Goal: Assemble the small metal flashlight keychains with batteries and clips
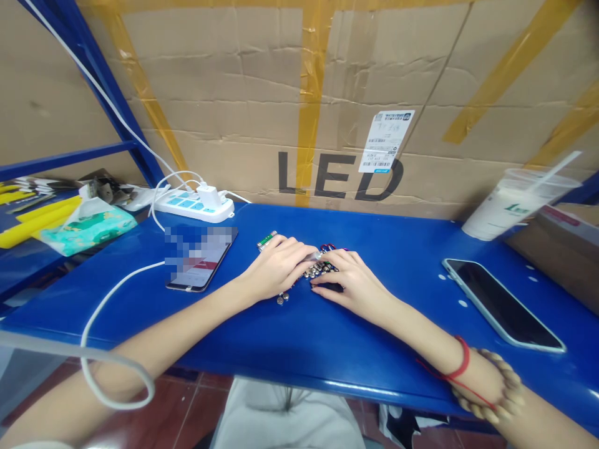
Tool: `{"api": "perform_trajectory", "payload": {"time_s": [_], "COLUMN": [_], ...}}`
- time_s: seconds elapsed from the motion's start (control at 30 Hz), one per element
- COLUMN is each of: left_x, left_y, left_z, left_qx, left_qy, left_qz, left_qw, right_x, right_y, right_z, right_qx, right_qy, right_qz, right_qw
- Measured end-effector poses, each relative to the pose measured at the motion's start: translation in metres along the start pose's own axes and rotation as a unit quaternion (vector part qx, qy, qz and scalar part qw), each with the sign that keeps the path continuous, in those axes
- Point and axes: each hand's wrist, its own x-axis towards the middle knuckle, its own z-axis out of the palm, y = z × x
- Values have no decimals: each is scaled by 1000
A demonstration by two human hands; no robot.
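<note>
My left hand [276, 268] and my right hand [349, 280] rest side by side on the blue table [299, 337], fingers curled over a small pile of silvery button cells [318, 270]. The left fingertips pinch something small and pale that I cannot make out. The right hand's fingers press down beside the pile, over a dark object. Two loose button cells [282, 299] lie just under the left hand. A small green-and-silver item [266, 241] pokes out behind the left hand. My right wrist wears a red string and a wooden bead bracelet [486, 390].
A phone [200, 259] on a white cable lies at left, a dark phone [503, 304] at right. A white power strip [194, 204] sits at the back, a plastic cup with a straw [515, 206] at the right. A cardboard wall stands behind; a tissue pack [87, 226] at far left.
</note>
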Motion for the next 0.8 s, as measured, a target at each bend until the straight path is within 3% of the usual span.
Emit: {"api": "perform_trajectory", "payload": {"time_s": [0.13, 0.33, 0.4, 0.6, 0.8], "left_x": [0, 1, 1, 1, 0], "left_y": [1, 0, 0, 2, 3], "left_z": [-1, -3, -3, -3, -1], "left_qx": [-4, 5, 7, -27, -51], "left_qy": [-11, -1, -1, -42, -43], "left_qz": [-1, 8, 22, 75, 66], "left_qw": [1000, 1000, 1000, 996, 996], "right_x": [1, 3, 2, 1, 1], "right_y": [1, -3, -4, -1, 0], "right_z": [0, -7, -9, -8, -5], "right_qx": [3, -22, -20, -13, 1], "right_qy": [51, 278, 320, 285, 284], "right_qz": [4, 27, 14, -81, -101], "right_qw": [999, 960, 947, 955, 954]}}
